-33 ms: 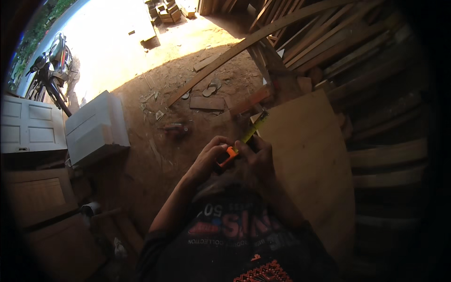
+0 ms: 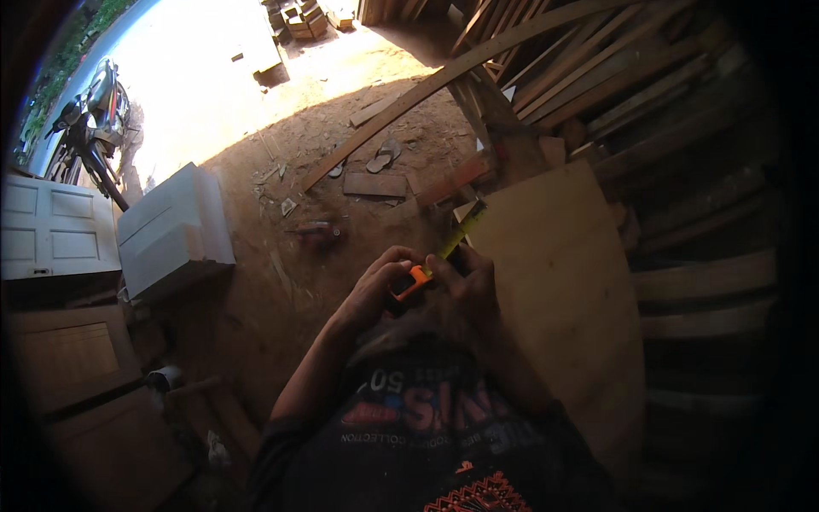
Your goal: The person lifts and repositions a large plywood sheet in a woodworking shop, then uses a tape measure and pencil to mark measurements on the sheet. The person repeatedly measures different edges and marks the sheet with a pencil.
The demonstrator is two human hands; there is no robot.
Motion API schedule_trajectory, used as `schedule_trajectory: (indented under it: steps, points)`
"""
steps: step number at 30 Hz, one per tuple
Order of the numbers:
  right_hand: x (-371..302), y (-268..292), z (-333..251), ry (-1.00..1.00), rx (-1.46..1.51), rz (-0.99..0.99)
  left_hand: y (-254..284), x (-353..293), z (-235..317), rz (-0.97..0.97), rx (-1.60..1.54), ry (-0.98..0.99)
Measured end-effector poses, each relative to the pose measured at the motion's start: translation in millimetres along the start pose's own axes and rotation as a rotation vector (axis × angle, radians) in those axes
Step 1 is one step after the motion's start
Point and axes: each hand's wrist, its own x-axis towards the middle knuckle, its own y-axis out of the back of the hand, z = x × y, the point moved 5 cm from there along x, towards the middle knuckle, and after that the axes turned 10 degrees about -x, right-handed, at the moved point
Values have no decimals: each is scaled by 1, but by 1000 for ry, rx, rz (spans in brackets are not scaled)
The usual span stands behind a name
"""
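Observation:
An orange tape measure (image 2: 412,285) is held close in front of my body. My left hand (image 2: 381,286) is closed around its case. The yellow blade (image 2: 461,231) sticks out a short way, slanting up to the right. My right hand (image 2: 467,282) pinches the blade just where it leaves the case. Beside my right hand lies a large pale wooden panel (image 2: 563,282); the tip of the blade overlaps its far left corner in the picture.
Wood stacks (image 2: 699,282) line the right side. A long plank (image 2: 426,90) slants across the far floor, near scraps and sandals (image 2: 384,156). A red tool (image 2: 316,233) lies on the ground. White boxy panels (image 2: 175,230), a door (image 2: 60,224) and a motorbike (image 2: 94,119) stand left.

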Motion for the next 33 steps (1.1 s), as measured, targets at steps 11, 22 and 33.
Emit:
schedule_trajectory:
  steps: [11, 22, 33]
  points:
    - [-7, 9, 17, -49, 87, 47, -12, -9, -1, -142, 199, 53]
    - [-7, 11, 15, -68, 120, 74, -16, -9, 4, -226, 275, -139]
    - [-8, 19, 9, -41, 208, 156, 0, -22, 3, -143, 441, -118]
